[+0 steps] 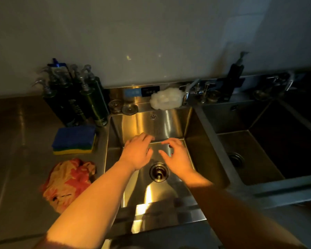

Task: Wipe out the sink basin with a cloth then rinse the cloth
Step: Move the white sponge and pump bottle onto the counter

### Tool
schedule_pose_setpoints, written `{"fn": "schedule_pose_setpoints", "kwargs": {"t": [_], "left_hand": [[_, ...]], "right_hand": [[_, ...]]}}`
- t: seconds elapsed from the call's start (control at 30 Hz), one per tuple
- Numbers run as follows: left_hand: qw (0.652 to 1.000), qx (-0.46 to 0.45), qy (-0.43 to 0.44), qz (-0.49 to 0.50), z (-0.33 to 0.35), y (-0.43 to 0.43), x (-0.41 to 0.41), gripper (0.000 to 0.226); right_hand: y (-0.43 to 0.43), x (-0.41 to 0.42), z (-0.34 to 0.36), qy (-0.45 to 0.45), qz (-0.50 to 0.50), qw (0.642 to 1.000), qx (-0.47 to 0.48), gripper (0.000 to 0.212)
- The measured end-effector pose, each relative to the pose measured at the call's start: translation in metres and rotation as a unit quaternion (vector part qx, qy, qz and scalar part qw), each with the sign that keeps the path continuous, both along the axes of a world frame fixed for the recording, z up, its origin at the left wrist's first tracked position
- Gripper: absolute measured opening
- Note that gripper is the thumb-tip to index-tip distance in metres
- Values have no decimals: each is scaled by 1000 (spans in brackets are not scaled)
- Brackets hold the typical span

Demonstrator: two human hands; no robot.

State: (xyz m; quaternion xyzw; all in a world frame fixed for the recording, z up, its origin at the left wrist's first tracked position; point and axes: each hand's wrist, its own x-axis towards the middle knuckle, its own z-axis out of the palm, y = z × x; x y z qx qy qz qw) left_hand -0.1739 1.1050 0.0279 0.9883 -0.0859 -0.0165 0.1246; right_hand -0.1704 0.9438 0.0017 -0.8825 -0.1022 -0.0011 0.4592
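- Head view: we see both hands out over the left basin of a steel double sink, above its drain.
- Our left hand is palm down with loosely bent fingers and holds nothing. Whether its fingertips touch the back wall we cannot tell.
- Our right hand is just beside it but apart from it, fingers spread and lightly curled, also holding nothing.
- The cloth, red and yellow, lies crumpled on the desk left of the basin, near our left forearm.
- A blue, green and yellow sponge sits behind the cloth.
- Dark pump bottles stand in a cluster at the wall. Their pale lettering is too blurred to read.
- On the back ledge, a small panel has a blue label, its writing unreadable, and a white puff sits beside it.
- The right basin is in shadow.
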Motion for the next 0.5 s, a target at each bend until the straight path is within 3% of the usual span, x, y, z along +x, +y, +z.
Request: {"fn": "schedule_pose_setpoints", "kwargs": {"t": [0.27,0.5], "left_hand": [[1000,-4,-9,-16,0,-95,37,43],[999,-12,-43,-24,2,-136,56,38]], "right_hand": [[-101,37,-10,7,-21,1000,-17,25],[-139,54,-12,-10,-19,1000,-13,26]]}}
